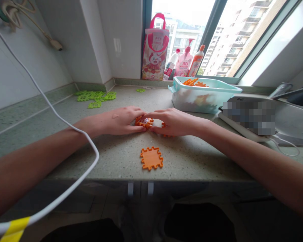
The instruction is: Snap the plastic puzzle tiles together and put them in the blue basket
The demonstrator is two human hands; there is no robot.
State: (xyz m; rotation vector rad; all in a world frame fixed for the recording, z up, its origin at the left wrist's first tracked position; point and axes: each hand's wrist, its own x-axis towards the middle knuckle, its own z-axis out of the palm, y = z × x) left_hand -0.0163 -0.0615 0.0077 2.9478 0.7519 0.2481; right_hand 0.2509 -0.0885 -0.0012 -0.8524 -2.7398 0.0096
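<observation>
My left hand (pixel 125 120) reaches in over the counter, its fingers and thumb closed round an orange puzzle tile (pixel 144 122) with toothed edges and an openwork middle. From the other side, my right hand (pixel 170 121) brings its thumb and forefinger to the right edge of that same tile. Under my right palm, part of another orange piece (pixel 164 129) shows; the rest is hidden. Closer to the counter's front edge lies a flat, solid orange square tile (pixel 152 158), touched by neither hand.
Several green openwork tiles (pixel 94 96) lie at the back left. A pale blue tub (pixel 199 99) with orange pieces stands at the back right, beside a blurred-out device (pixel 249 117) and a sink (pixel 298 117). A white cable (pixel 65 120) crosses over my left forearm.
</observation>
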